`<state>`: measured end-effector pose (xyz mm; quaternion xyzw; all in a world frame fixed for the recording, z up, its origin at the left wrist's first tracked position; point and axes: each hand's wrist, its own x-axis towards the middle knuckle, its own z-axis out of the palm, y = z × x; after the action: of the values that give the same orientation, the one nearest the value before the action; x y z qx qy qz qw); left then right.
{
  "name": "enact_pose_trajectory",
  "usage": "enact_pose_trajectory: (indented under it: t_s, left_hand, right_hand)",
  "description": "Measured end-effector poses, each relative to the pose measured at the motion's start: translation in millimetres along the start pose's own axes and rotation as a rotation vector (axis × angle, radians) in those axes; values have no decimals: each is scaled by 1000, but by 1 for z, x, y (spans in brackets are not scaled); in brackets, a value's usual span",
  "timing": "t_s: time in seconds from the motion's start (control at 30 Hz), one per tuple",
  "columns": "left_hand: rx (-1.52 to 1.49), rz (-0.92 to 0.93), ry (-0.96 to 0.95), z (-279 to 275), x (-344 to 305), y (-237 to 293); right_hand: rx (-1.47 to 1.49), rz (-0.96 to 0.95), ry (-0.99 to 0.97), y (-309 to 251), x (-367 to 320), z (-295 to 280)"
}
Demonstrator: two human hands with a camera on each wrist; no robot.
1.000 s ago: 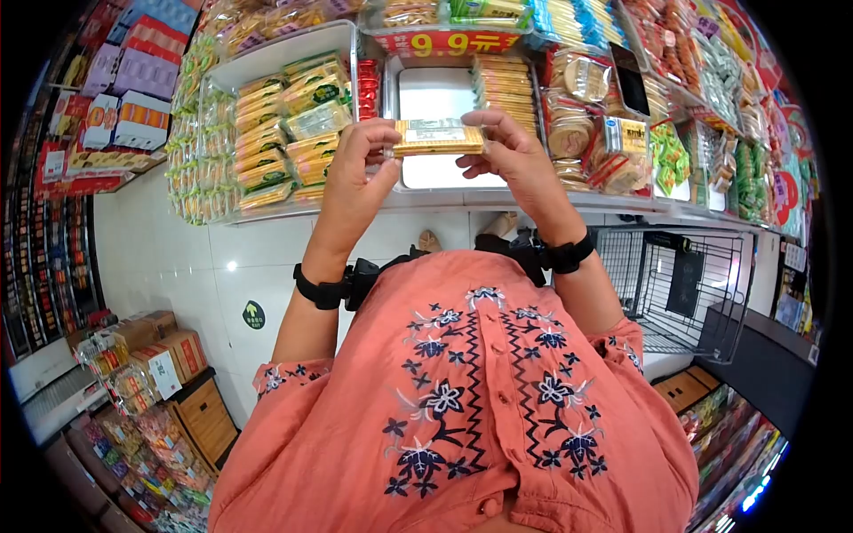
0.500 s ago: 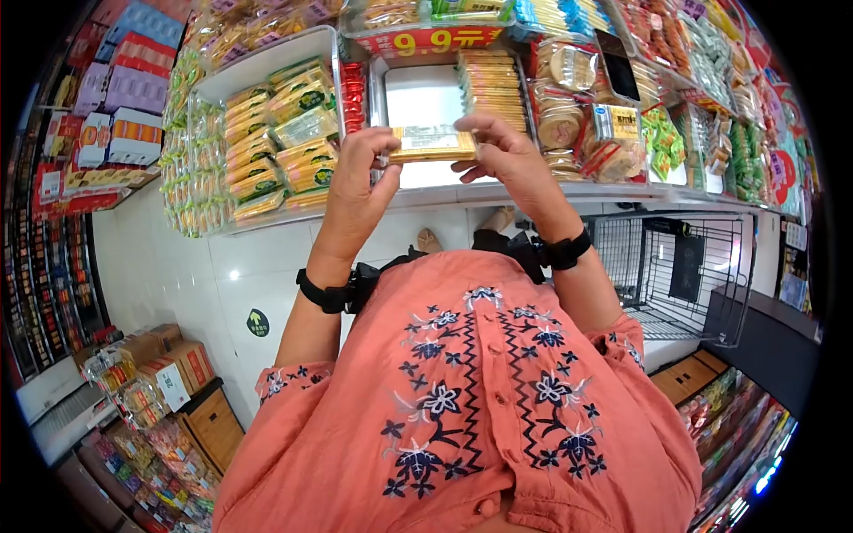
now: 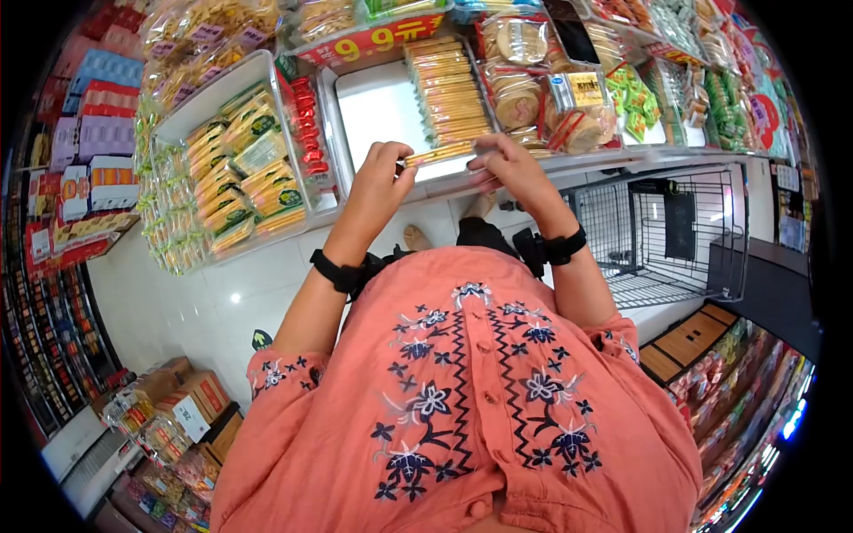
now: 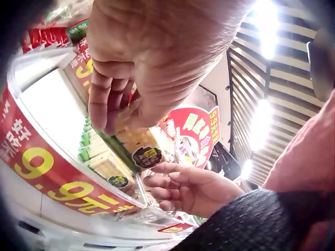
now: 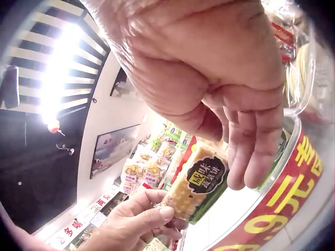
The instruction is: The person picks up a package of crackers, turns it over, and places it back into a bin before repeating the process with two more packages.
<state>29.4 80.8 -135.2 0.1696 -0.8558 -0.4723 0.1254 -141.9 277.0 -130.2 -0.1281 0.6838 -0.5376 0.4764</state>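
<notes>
My left hand [image 3: 377,185] pinches one end of a clear-wrapped pack of crackers [image 3: 442,154]. In the right wrist view the pack [image 5: 201,178] shows a dark label and green edging, with my left thumb [image 5: 165,213] on its near end. My right hand [image 3: 522,180] is at the other end, its fingers loosely bent and the fingertips right at the wrapper. The pack is over the front of a white-bottomed tray [image 3: 369,111], where a row of similar packs [image 3: 449,89] stands along the right side.
Left of the tray are red-wrapped packets [image 3: 306,124] and a bin of yellow cracker packs [image 3: 235,164]. Bags of round biscuits [image 3: 515,93] lie to the right. A red price sign [image 3: 369,40] is behind the tray. A wire shopping cart [image 3: 657,235] stands at the right.
The view has turned, so the display sits further left. The pack and both hands are lower, closer to the tray's front edge. The pack has tipped, showing its narrow side; the right fingers have loosened.
</notes>
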Motion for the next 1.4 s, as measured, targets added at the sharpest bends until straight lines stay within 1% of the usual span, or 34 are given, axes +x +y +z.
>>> enact_pose_trajectory:
  t_s: [0.07, 0.2, 0.27, 0.47, 0.5, 0.57, 0.67, 0.87, 1.17, 1.3, 1.4]
  left_hand:
    - [-8, 12, -23, 12, 8, -7]
    - [68, 34, -49, 36, 19, -27]
    - [92, 56, -46, 47, 22, -34]
    - [135, 31, -50, 67, 31, -46]
    - [145, 34, -48, 70, 33, -47]
    - [164, 39, -42, 73, 36, -47]
    - [145, 10, -19, 80, 38, -48]
    - [122, 21, 32, 85, 41, -53]
    - [116, 22, 41, 89, 43, -63]
    - [119, -15, 34, 89, 44, -61]
    - [120, -25, 19, 88, 44, -59]
  right_hand:
    - [20, -5, 53, 11, 2, -10]
    - [0, -26, 121, 19, 0, -21]
    - [-43, -44, 103, 20, -1, -24]
    - [-221, -95, 65, 22, 3, -28]
    - [-251, -102, 58, 22, 4, -28]
    - [-229, -53, 54, 18, 4, -24]
    - [-238, -8, 34, 13, 8, -21]
    - [-275, 46, -2, 14, 23, -15]
    - [-290, 73, -1, 24, 32, -11]
    - [-288, 86, -14, 24, 35, -12]
    - [-272, 56, -13, 24, 33, -12]
